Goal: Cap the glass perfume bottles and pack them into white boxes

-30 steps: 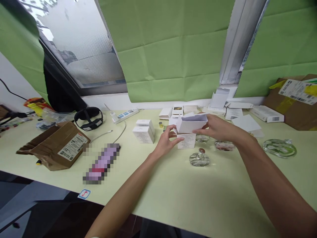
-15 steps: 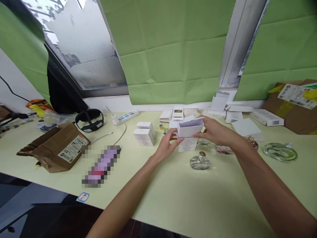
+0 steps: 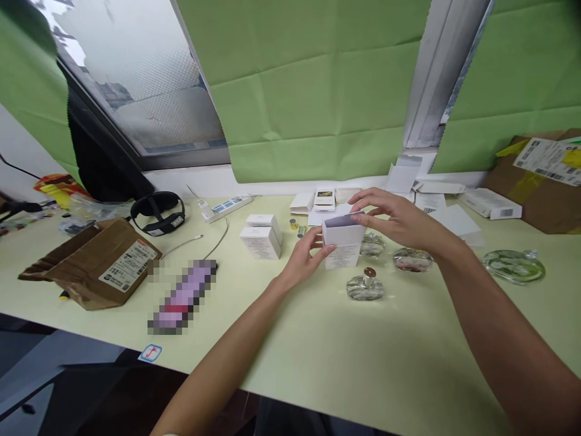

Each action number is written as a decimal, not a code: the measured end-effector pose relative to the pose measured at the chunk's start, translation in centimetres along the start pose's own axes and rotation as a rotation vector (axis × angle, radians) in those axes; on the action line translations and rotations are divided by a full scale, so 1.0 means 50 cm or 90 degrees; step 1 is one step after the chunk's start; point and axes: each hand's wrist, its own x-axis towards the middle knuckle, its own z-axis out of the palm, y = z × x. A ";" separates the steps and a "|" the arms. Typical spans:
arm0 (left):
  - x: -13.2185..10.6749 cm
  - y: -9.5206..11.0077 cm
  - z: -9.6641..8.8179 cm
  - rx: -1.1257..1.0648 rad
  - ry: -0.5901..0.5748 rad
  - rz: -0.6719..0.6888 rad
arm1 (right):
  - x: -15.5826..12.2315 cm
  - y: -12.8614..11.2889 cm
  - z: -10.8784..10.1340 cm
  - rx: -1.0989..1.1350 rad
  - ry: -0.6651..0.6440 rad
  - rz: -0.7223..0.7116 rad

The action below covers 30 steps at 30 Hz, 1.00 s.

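Note:
A small white carton stands upright on the table with its top open and printed text on its front. My left hand grips the carton's left side, thumb on the front. Over the open top, my right hand has its fingers stretched out and apart, the lower ones at the right rim; whether they touch the flap is hard to tell. Just in front stands a clear glass perfume bottle with a brown-topped cap. Another perfume bottle is right of the carton, and a pinkish one lies under my right wrist.
Two white cartons stand to the left, near small gold caps. A green-tinted bottle lies far right. Opened white boxes line the back. Cardboard boxes flank the table; a phone, headset and power strip are left.
My right hand has let go of the carton's right side and risen over its open top, fingers spreading. My left hand keeps its grip. The view has shifted slightly.

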 end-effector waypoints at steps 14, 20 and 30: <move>0.002 -0.015 0.003 -0.031 0.008 0.001 | 0.003 -0.001 0.007 0.026 -0.013 0.059; 0.001 -0.010 0.004 -0.036 -0.002 0.002 | 0.005 0.018 0.018 -0.023 -0.057 0.066; -0.001 -0.005 0.003 -0.012 0.003 0.002 | 0.005 0.034 0.042 -0.072 -0.134 0.045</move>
